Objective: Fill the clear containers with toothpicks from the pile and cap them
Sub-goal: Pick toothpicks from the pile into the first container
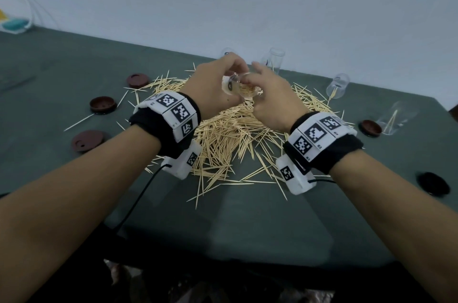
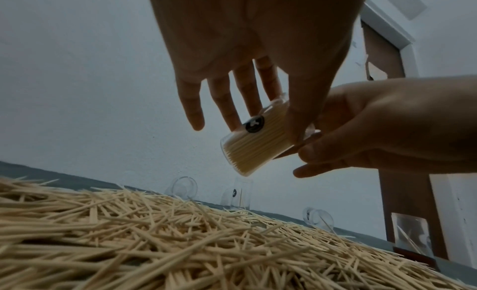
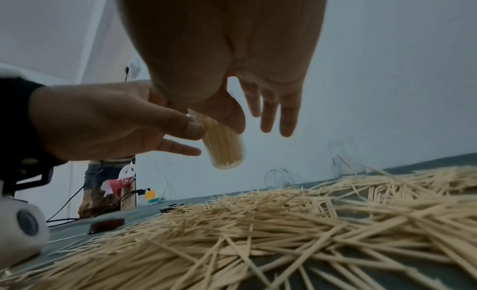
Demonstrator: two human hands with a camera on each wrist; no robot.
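A clear container (image 1: 239, 88) packed with toothpicks hangs tilted above the toothpick pile (image 1: 235, 134) on the dark green table. My left hand (image 1: 213, 82) holds it from the left, thumb on its wall. My right hand (image 1: 270, 97) grips it from the right at its open end. In the left wrist view the container (image 2: 255, 143) sits between the left thumb and straight fingers, and the right hand (image 2: 387, 127) curls around its upper end. In the right wrist view the container (image 3: 227, 147) points bottom down, with the left hand's (image 3: 116, 119) thumb and my right thumb on it. It has no cap.
Brown caps lie to the left (image 1: 137, 79), (image 1: 102, 104), (image 1: 88, 140) and to the right (image 1: 369, 128), plus a black disc (image 1: 433, 183). Near-empty clear containers stand or lie behind the pile (image 1: 275, 57), (image 1: 338, 85), (image 1: 396, 119). The table edge (image 1: 247, 260) is close to me.
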